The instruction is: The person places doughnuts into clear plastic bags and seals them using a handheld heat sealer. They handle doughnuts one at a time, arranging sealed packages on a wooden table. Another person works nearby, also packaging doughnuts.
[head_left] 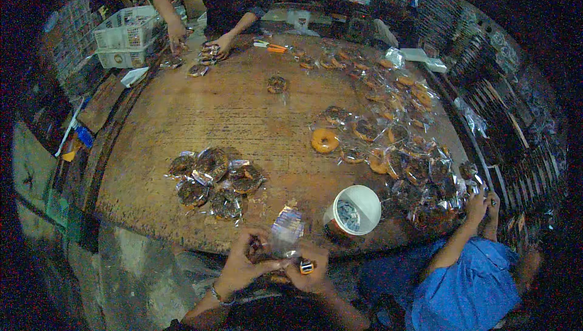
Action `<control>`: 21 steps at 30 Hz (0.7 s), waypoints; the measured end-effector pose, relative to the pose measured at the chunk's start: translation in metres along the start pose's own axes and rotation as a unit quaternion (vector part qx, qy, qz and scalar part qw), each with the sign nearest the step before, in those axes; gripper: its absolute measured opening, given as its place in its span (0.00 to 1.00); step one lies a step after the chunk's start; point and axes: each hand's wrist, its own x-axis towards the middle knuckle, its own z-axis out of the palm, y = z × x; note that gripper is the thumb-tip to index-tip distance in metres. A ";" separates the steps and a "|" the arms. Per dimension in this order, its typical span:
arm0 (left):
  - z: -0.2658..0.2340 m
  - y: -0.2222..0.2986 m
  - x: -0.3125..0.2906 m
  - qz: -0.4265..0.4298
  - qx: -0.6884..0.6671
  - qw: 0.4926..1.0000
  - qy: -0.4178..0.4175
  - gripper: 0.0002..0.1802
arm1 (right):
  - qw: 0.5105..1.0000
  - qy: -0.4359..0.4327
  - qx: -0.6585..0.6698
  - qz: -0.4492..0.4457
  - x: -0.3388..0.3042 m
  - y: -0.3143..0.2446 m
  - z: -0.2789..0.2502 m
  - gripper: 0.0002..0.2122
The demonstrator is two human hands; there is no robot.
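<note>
At the near edge of the wooden bench (243,112), the left hand (243,265) and right hand (311,267) both pinch a clear plastic packet (285,231) held upright between them; the right grip also seems to press a small orange object (306,266) against it, perhaps a lighter. This looks like the closing of a packet, so the next move likely calls for a steady hold on its open edge. Just left of the hands lies a cluster of wrapped rings (214,180). To the right stands a white cup (355,209) holding small pale pieces. Far left, white baskets (126,34) sit beside another person's hands; their contents are unclear
</note>
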 end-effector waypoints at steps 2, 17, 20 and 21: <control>-0.003 -0.003 0.002 0.048 0.075 0.996 -0.026 0.08 | 0.961 -0.091 0.111 0.235 0.001 -0.003 -0.006 0.05; -0.023 -0.016 0.012 0.072 0.158 0.983 -0.057 0.16 | 0.977 -0.136 -0.090 0.137 0.010 -0.005 -0.015 0.06; -0.014 -0.012 0.011 -0.011 0.082 0.996 -0.027 0.16 | 0.980 -0.010 0.040 0.192 0.005 0.003 -0.006 0.08; -0.008 -0.012 0.011 -0.019 0.050 0.999 -0.012 0.15 | 0.976 0.044 0.083 0.196 0.004 0.006 0.001 0.09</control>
